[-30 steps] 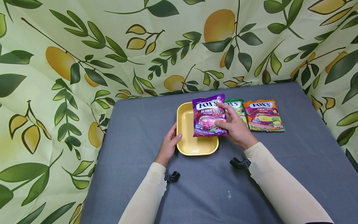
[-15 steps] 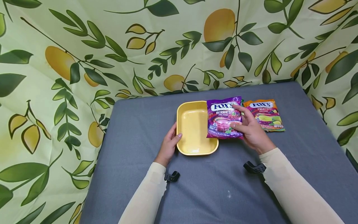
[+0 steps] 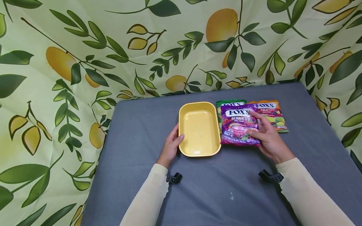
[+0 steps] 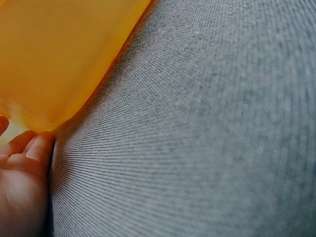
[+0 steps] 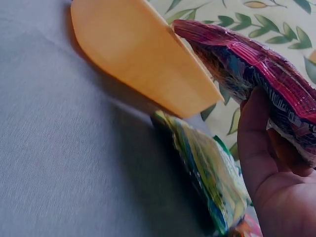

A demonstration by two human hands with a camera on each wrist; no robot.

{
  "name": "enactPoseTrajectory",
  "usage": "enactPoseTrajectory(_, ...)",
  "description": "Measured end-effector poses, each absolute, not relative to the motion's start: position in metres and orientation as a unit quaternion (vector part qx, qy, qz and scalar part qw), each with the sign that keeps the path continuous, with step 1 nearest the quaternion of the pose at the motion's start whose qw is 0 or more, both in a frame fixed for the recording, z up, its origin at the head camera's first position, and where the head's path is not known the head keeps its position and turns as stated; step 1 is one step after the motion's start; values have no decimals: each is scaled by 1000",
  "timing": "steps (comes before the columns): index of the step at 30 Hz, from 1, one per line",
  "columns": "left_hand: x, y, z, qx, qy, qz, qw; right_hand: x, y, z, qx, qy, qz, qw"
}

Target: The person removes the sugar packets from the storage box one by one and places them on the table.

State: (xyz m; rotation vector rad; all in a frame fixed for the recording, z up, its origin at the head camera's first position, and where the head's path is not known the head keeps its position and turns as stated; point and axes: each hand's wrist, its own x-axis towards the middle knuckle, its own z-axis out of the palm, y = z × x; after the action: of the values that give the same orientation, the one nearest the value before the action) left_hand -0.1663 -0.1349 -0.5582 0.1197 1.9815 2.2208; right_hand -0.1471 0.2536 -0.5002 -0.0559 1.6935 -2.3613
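My right hand [image 3: 270, 137] grips a purple bag of Fox's Berries candy [image 3: 238, 125] by its right side, thumb on the front. In the right wrist view the candy bag [image 5: 256, 69] is raised above the table. It overlaps a green Fox's candy bag [image 3: 230, 102] and part of an orange Fox's Fruits candy bag [image 3: 278, 121], both lying on the table. A yellow rectangular tray [image 3: 199, 128] stands just left of them, its inside bare. My left hand [image 3: 170, 145] holds the tray's left side, thumb over the rim and fingers along the outer wall.
A grey cloth [image 3: 135, 141] covers the table. Behind it and along the left and right hangs a leaf-and-fruit patterned curtain [image 3: 169, 44]. Black bands [image 3: 174, 178] sit at both wrists.
My right hand has carried the purple candy bag from over the tray to the right and slightly nearer me, over the other bags. The left hand and the tray have stayed put.
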Motion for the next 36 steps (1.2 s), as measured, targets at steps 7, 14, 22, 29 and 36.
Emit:
enactPoseTrajectory(7,-166,-135,-559,43,665,742,78,-134,263,-507,-22,584,-802,125)
enactPoseTrajectory(14,-166,-135,-558,45,665,741,83,-117,261,-519,-30,597,-787,151)
enactPoseTrajectory(22,-166,-135,-558,43,665,741,80,-101,259,-530,-17,615,-770,169)
enactPoseTrajectory(29,-166,-135,-558,51,666,741,75,-94,257,-541,-23,623,-763,173)
enactPoseTrajectory(36,-167,-135,-558,47,666,740,79,-88,255,-542,-20,645,-741,182)
